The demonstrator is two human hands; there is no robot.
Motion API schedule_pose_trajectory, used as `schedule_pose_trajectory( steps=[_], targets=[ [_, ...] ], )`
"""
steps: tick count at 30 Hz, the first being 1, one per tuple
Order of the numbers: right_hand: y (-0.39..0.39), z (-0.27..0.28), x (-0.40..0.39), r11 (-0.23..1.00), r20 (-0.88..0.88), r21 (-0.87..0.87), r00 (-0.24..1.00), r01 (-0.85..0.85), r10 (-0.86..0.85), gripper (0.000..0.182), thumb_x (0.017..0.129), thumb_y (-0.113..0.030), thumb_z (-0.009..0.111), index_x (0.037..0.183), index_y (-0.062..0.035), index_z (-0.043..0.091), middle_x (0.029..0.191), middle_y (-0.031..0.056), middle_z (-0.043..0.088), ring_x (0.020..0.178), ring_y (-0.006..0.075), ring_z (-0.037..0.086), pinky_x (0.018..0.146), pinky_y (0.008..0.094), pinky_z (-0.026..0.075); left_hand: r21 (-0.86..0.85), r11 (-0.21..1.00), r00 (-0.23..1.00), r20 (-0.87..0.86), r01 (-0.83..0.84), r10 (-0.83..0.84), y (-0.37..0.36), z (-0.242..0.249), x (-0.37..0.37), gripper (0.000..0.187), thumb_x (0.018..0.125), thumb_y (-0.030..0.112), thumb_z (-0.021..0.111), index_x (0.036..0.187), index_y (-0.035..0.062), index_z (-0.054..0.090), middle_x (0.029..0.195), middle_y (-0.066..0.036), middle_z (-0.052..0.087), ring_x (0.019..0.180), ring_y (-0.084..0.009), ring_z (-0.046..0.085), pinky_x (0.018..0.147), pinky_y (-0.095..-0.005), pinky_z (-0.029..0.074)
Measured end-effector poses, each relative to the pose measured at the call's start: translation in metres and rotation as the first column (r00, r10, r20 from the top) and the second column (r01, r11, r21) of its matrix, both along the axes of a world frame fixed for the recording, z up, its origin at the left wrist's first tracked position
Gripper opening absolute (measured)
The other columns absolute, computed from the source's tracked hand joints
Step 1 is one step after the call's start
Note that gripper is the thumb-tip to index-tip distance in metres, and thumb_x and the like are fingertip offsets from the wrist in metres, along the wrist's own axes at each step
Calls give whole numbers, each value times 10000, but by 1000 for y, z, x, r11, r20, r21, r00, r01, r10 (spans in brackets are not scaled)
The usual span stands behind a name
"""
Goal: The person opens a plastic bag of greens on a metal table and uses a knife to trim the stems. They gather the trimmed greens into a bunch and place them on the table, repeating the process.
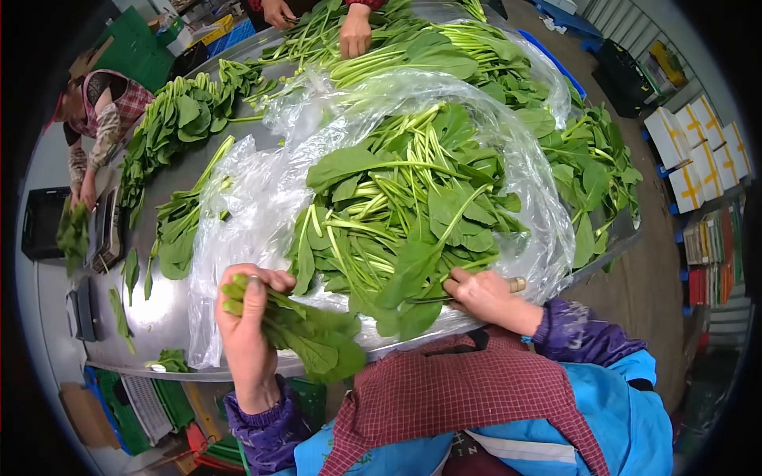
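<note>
My left hand (248, 325) is closed around a small bunch of leafy greens (317, 337), its cut stem ends up by the thumb and its leaves hanging to the right. My right hand (484, 295) is closed at the near edge of a big heap of loose greens (397, 214), touching a leaf stalk. From the heel of that hand sticks the pale end of a wooden handle (517, 284); a thin dark blade seems to run from its fingers, as on a small knife. Under and around the heap lies a clear plastic bag (246, 206).
Bundled greens (186, 115) line the left of the metal table (171, 309). Across the table, another person's hands (355, 32) touch more greens. At far left a co-worker (103, 111) holds greens over a black crate (44, 222). White boxes (698, 155) stand at right.
</note>
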State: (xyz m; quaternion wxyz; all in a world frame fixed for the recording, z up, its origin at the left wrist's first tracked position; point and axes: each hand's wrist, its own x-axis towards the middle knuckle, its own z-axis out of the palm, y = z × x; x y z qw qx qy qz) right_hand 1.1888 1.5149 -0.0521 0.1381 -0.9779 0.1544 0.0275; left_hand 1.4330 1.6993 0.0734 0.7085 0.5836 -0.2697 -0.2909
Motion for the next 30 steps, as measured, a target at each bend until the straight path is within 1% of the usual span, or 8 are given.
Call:
schedule_pose_trajectory(
  steps=[4,5,9,13,16,22,24,30],
  targets=[
    [-11,6,3,991,137,130,990,-36,18,183,746,-195,662,794,-27,610,746,126,607,565,272,593,530,378,479,-30,994,991,-87,-109,106,7,6,1,129,915,151,535,883,37,484,747,-49,509,722,-157,525,730,-304,458],
    [-21,23,5,936,239,352,969,-27,-62,217,768,-234,662,808,-23,628,710,108,598,548,229,576,515,351,455,27,993,993,0,-119,119,9,4,2,119,914,154,538,898,50,483,744,-32,487,683,-138,498,716,-296,450],
    [-43,112,7,461,29,851,854,251,-520,324,848,-328,625,858,-5,656,584,5,525,569,84,456,516,265,370,228,946,930,337,-229,143,-1,12,-14,118,869,127,595,943,38,575,723,5,518,653,-82,497,627,-222,425],
    [-35,103,10,638,192,743,849,202,-492,268,834,-276,648,864,-11,648,619,27,534,586,98,460,529,289,367,145,980,615,788,-138,-30,-27,11,-40,141,725,7,658,855,62,655,709,-74,596,634,-188,562,583,-260,441],
    [-23,105,17,793,356,609,891,7,-281,236,846,-230,628,877,4,633,661,84,525,587,180,497,545,315,395,126,991,460,879,38,-130,-57,5,-66,266,657,25,704,918,52,663,895,-116,613,731,-242,604,646,-320,486],
    [-18,106,22,805,486,591,820,-54,-302,163,855,-157,600,876,3,624,701,115,533,608,233,529,548,330,411,173,977,687,695,125,-211,-73,-14,-73,183,745,75,696,905,9,635,728,-58,616,642,-179,582,584,-264,456],
    [-17,103,25,887,536,460,808,-34,-247,156,800,-96,616,937,-23,617,723,114,547,634,265,564,546,343,436,244,932,946,111,270,-303,-71,-16,-70,149,787,79,676,887,-17,620,731,-9,598,645,-86,543,581,-217,426],
    [-21,85,31,974,496,112,839,195,-225,258,727,-42,609,982,-73,583,788,94,591,662,297,601,549,374,474,210,901,925,-99,380,-368,-67,-17,-68,175,803,109,674,934,2,633,739,20,580,646,-40,506,589,-187,410]
  ],
)
